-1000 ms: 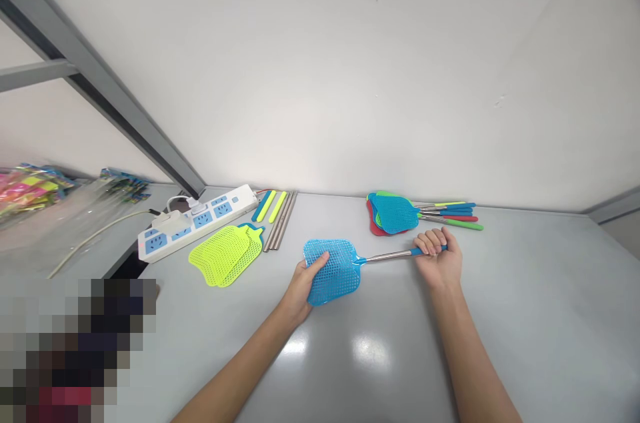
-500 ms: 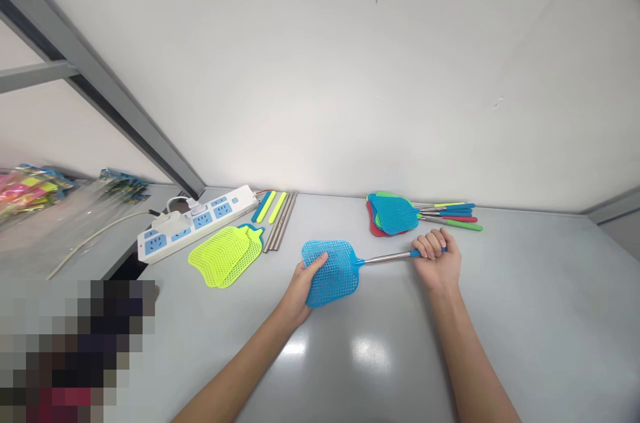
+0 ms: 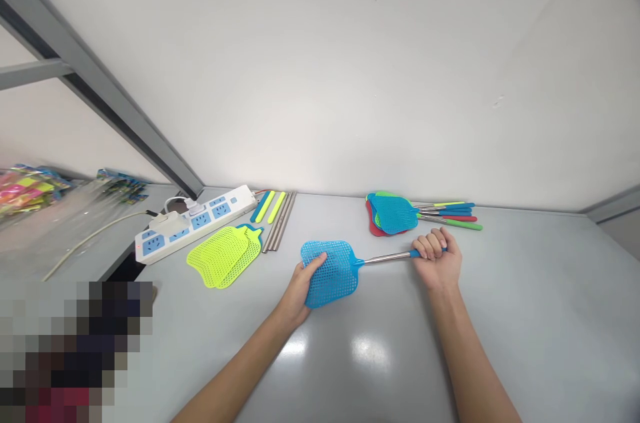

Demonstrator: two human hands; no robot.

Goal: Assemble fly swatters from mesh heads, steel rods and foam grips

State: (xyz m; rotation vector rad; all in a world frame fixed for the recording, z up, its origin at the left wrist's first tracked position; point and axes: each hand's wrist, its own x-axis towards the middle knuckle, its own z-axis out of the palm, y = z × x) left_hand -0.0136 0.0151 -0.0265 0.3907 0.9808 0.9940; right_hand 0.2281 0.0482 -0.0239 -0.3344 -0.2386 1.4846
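A blue fly swatter with a metal rod and blue grip is held sideways above the table. My left hand pinches the edge of its mesh head, thumb on top. Around the blue grip at the other end, my right hand is closed. Behind lies a pile of whole fly swatters with blue, green and red heads. To the left are loose yellow swatter heads, with a blue one partly hidden under them. Several metal rods and a few yellow and blue grips rest beside these.
A white power strip with plugs and a cable lies at the left of the grey table. Clear plastic bags with colourful contents are farther left, past a grey metal frame. A white wall rises behind.
Both hands keep the same grip on the blue fly swatter, which has hardly moved. The view has shifted very slightly.
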